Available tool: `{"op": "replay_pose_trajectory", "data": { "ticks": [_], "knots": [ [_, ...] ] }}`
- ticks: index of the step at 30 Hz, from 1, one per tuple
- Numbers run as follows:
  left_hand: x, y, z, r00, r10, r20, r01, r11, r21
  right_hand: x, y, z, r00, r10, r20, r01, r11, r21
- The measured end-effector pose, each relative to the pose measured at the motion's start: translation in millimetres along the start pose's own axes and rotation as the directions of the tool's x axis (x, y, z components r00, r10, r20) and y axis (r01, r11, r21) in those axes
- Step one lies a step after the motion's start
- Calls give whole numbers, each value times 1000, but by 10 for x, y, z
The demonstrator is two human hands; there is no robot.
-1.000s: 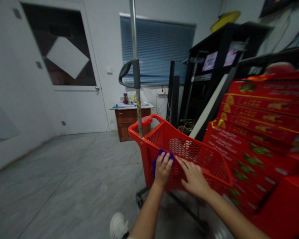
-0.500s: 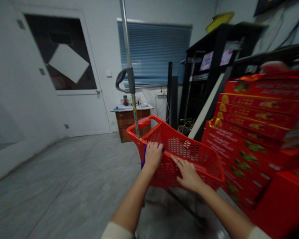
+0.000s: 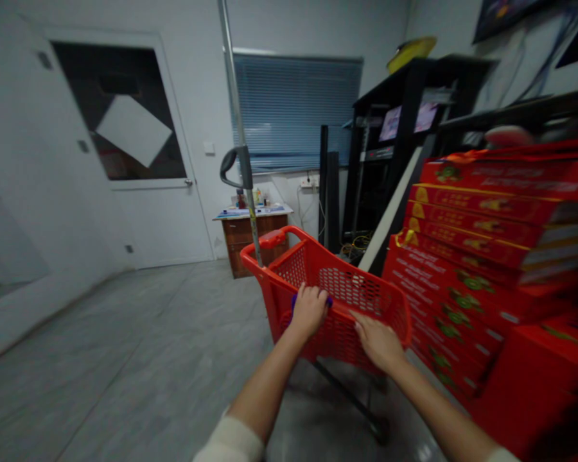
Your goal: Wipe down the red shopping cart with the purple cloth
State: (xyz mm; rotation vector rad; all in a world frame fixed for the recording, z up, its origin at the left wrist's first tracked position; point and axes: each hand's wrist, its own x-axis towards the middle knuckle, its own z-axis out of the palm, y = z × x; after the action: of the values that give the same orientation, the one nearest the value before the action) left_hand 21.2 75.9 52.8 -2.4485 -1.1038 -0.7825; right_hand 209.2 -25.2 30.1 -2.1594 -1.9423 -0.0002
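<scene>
A red plastic shopping cart (image 3: 361, 285) with perforated sides stands in front of me, turned at an angle. My left hand (image 3: 311, 308) is closed over a purple cloth (image 3: 329, 301), pressing it to the near top rim of the cart. Farther right along that rim, my right hand (image 3: 378, 340) rests with its fingers bent over the edge; part of the grip is hidden. A metal pole with a grey loop handle (image 3: 236, 167) rises by the cart's handle end.
Red printed boxes (image 3: 467, 282) are stacked close on the right. Behind the cart are a small wooden cabinet (image 3: 236, 240) with bottles on top and a black rack (image 3: 414, 90). A white door (image 3: 158, 221) is at left, with grey concrete floor (image 3: 125, 359) before it.
The cloth and my left hand have slid right along the rim. My right hand's outstretched fingers have bent onto the rim. The view has shifted slightly.
</scene>
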Motion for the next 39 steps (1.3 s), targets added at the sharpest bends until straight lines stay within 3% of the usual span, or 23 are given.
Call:
{"op": "replay_pose_trajectory", "data": {
  "ticks": [2, 5, 7, 9, 13, 15, 18, 20, 22, 24, 26, 28, 31, 34, 37, 39],
  "knots": [
    [21, -88, -40, 1000, -6, 18, 6, 1000, 8, 5, 58, -51, 999, -3, 35, 2, 1000, 17],
    [80, -337, -141, 992, -125, -6, 126, 991, 42, -22, 183, -111, 996, -31, 86, 29, 999, 27],
    [84, -382, -147, 986, -166, -18, 167, 985, 32, -50, 228, -114, 993, -73, 90, 68, 996, 59],
    [42, -250, -78, 986, -163, -19, 163, 987, -2, -67, 225, -84, 994, -84, 73, 78, 994, 74],
    [-109, 250, 142, 992, -108, -65, 101, 990, -99, -61, 201, 23, 995, -94, 39, 91, 993, 72],
    [-151, 349, 196, 995, -54, -86, 43, 990, -132, -49, 237, 75, 993, -116, 19, 114, 989, 99],
    [-143, 149, 185, 993, -15, -114, -2, 989, -146, -35, 323, 132, 994, -112, -13, 113, 987, 112],
    [-137, -83, 187, 982, -72, -176, 44, 987, -156, -33, 359, 148, 995, -96, -29, 98, 990, 100],
    [-175, -219, 264, 945, -179, -274, 123, 970, -210, -40, 358, 152, 995, -91, -49, 95, 992, 85],
    [-269, -161, 433, 880, -295, -371, 185, 934, -305, -52, 328, 151, 993, -91, -74, 96, 993, 69],
    [-402, 73, 660, 810, -380, -446, 204, 897, -393, -65, 288, 155, 990, -93, -103, 98, 994, 49],
    [-536, 358, 881, 769, -404, -496, 184, 882, -433, -75, 260, 168, 987, -95, -132, 99, 995, 30],
    [-658, 567, 1077, 772, -309, -556, 79, 914, -398, -78, 263, 207, 979, -103, -178, 107, 994, 12],
    [-647, 382, 1084, 750, -283, -598, 47, 924, -379, -83, 302, 259, 965, -134, -226, 137, 991, -4],
    [-587, 114, 1042, 612, -523, -593, 239, 837, -491, -108, 332, 313, 924, -236, -303, 229, 972, -58],
    [-588, 93, 1072, 519, -658, -546, 344, 745, -571, -132, 337, 346, 878, -331, -346, 307, 944, -122]
  ]
}}
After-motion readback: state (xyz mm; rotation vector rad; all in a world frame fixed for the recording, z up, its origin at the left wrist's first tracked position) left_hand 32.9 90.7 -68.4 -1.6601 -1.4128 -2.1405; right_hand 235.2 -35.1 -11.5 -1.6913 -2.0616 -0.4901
